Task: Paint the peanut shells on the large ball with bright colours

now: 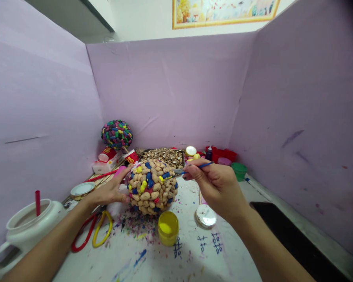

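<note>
A ball covered in peanut shells (pixel 151 190) rests on the white table, some of its shells coloured blue, yellow and red. My left hand (pixel 113 192) lies against its left side, fingers spread, steadying it from behind and beside. Pinched in my right hand (pixel 213 184) is a thin blue paintbrush (pixel 204 165), its tip touching or very near a yellow shell on the ball's upper right. An uncapped jar of yellow paint (pixel 168 229) stands in front of the ball. To the right lies a round silvery lid (pixel 206 216).
Scissors with red and yellow handles (pixel 102 229) and a white jug (pixel 37 219) are at left. A tray of shells (pixel 164 156), a multicoloured ball (pixel 117 134) and red and green cups (pixel 239 170) stand behind. A black flat object (pixel 288 235) lies at right. Lilac panels enclose the table.
</note>
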Demonstrator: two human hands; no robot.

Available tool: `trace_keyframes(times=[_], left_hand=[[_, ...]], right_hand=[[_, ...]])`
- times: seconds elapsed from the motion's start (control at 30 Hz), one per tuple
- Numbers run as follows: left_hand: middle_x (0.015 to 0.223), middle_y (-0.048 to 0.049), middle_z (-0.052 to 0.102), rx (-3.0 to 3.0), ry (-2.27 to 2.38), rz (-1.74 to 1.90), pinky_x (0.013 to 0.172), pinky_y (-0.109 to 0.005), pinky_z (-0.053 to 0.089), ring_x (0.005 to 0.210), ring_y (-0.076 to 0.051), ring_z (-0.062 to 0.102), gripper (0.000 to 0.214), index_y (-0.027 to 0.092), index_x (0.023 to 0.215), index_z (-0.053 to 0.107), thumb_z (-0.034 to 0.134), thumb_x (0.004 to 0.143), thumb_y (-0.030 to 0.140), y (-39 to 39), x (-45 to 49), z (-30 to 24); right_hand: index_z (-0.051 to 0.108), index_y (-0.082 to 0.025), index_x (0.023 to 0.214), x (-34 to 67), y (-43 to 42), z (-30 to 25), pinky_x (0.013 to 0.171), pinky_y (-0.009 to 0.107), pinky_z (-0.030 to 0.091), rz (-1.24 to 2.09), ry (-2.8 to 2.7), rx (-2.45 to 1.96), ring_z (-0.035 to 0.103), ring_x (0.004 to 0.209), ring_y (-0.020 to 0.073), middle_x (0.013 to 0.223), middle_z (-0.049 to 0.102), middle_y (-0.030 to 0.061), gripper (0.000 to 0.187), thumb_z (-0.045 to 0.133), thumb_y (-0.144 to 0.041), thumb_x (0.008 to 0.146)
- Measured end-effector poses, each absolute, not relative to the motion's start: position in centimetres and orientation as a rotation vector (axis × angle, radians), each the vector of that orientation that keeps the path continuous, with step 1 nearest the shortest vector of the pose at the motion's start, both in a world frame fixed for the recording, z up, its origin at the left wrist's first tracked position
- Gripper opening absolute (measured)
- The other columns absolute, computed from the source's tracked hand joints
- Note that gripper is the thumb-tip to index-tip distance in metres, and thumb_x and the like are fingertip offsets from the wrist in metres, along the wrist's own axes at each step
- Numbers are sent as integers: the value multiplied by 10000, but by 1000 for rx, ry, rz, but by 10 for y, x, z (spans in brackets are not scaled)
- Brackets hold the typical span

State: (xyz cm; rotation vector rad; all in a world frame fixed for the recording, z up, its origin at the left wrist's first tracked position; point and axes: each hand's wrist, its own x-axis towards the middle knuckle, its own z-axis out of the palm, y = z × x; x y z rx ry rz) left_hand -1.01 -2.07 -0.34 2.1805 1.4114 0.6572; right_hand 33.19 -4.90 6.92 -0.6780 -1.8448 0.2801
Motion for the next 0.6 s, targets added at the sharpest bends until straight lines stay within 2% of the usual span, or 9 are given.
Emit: trace_keyframes(times=[0.23, 0.6], left_hand=[[1499, -139, 291, 2160, 1374, 690, 1108, -535, 219, 1360, -367, 277, 1094, 252, 1482, 99, 707, 644, 608, -21, -8, -3], [1522, -140, 234, 2159, 1396, 679, 1104, -526, 239, 1361, -376, 268, 1106, 252, 1480, 100, 703, 635, 633, -20, -9, -4]], right_hand=[[647, -165, 745, 331, -46, 65, 555, 252, 506, 297, -1825, -687, 629, 612, 134, 719, 691, 43, 234, 497, -269, 892], [651, -169, 763, 331, -48, 65, 620, 278, 526, 279, -1766, -677, 658, 693, 155, 762, 705, 55, 235, 492, -272, 902]])
